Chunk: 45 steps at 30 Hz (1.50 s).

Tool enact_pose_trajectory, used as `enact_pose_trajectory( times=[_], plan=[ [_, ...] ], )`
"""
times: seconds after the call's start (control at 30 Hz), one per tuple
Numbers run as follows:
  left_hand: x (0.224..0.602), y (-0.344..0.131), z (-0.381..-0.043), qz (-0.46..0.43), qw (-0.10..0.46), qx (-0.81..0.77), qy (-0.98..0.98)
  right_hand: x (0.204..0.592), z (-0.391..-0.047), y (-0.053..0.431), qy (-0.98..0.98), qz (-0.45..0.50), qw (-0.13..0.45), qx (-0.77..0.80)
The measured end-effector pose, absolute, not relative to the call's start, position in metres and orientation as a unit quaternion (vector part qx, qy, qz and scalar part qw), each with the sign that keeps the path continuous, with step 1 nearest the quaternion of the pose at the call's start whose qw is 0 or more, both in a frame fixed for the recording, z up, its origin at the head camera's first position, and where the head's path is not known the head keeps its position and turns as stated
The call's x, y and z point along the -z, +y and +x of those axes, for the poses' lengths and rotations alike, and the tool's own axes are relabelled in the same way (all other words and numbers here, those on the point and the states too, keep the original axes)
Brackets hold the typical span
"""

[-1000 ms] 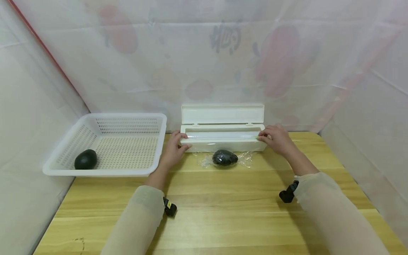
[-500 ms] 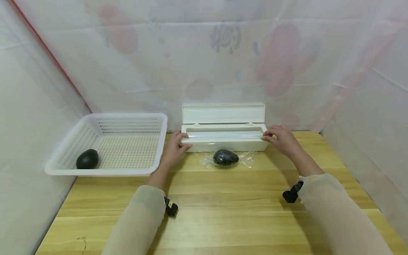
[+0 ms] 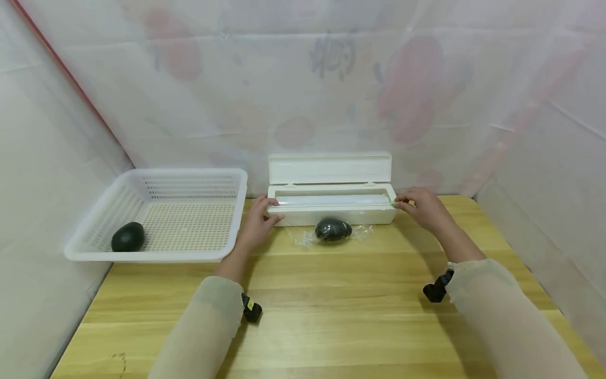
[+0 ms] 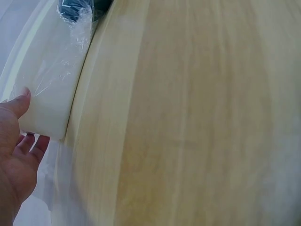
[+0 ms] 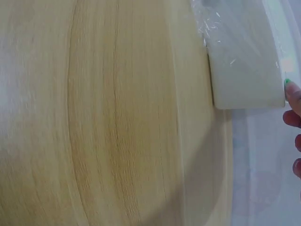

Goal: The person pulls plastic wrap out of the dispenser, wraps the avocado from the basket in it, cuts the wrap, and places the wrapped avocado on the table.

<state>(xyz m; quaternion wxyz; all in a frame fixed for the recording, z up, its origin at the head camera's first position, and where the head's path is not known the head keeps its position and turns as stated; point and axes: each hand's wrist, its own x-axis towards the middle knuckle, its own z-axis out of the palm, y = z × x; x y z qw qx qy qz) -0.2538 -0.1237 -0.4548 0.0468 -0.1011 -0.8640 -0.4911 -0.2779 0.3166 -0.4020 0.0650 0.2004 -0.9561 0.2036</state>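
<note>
A white cling film dispenser box [image 3: 331, 215] stands at the table's back with its lid [image 3: 330, 170] up and a roll of film [image 3: 331, 200] inside. My left hand [image 3: 255, 223] grips its left end, thumb on the front in the left wrist view. At the right end, my right hand [image 3: 421, 208] pinches a small green slider [image 3: 392, 202] on the front edge; the right wrist view shows only its fingers [image 5: 294, 96]. Against the box front lies a dark green avocado [image 3: 333, 230] in clear film [image 4: 77, 30], whose loose ends spread to both sides.
A white perforated plastic basket [image 3: 241, 210] stands on the left, with another dark avocado [image 3: 128, 237] in its near left corner. Printed white sheeting [image 3: 303, 95] hangs close behind the wooden table [image 3: 331, 316] and along both sides.
My right hand has moved a little to the right with the green slider, up to the box's right end. My left hand keeps its grip, and the avocados stay put.
</note>
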Motion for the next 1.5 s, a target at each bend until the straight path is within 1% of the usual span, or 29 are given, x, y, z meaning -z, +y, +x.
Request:
enact_pose_trajectory(
  times=[0.23, 0.37, 0.47, 0.67, 0.77, 0.9, 1.03, 1.2, 1.37, 1.5],
  plan=[
    [0.456, -0.122, -0.253, -0.087, 0.036, 0.514, -0.853, 0.406, -0.273, 0.315, -0.961, 0.181, 0.071, -0.196],
    [0.456, -0.123, -0.252, -0.087, 0.031, 0.532, -0.842, 0.412, -0.269, 0.308, -0.959, 0.186, 0.091, -0.195],
    [0.456, -0.123, -0.251, -0.08, 0.024, 0.533, -0.842, 0.417, -0.267, 0.3, -0.952, 0.205, 0.13, -0.189],
    [0.459, -0.124, -0.254, -0.066, 0.018, 0.533, -0.843, 0.425, -0.262, 0.274, -0.915, 0.274, 0.249, -0.161],
    [0.461, -0.125, -0.254, -0.066, 0.012, 0.546, -0.835, 0.428, -0.258, 0.257, -0.899, 0.306, 0.272, -0.155],
    [0.462, -0.126, -0.253, -0.072, 0.014, 0.549, -0.833, 0.433, -0.252, 0.237, -0.897, 0.325, 0.264, -0.142],
    [0.463, -0.126, -0.252, -0.079, 0.027, 0.547, -0.833, 0.437, -0.25, 0.222, -0.906, 0.316, 0.247, -0.132],
    [0.466, -0.125, -0.249, -0.069, 0.064, 0.53, -0.843, 0.44, -0.251, 0.204, -0.924, 0.298, 0.216, -0.104],
    [0.472, -0.124, -0.246, -0.055, 0.099, 0.51, -0.852, 0.439, -0.253, 0.19, -0.944, 0.273, 0.171, -0.075],
    [0.472, -0.122, -0.243, -0.085, 0.119, 0.475, -0.868, 0.438, -0.253, 0.183, -0.953, 0.257, 0.143, -0.074]
  ],
)
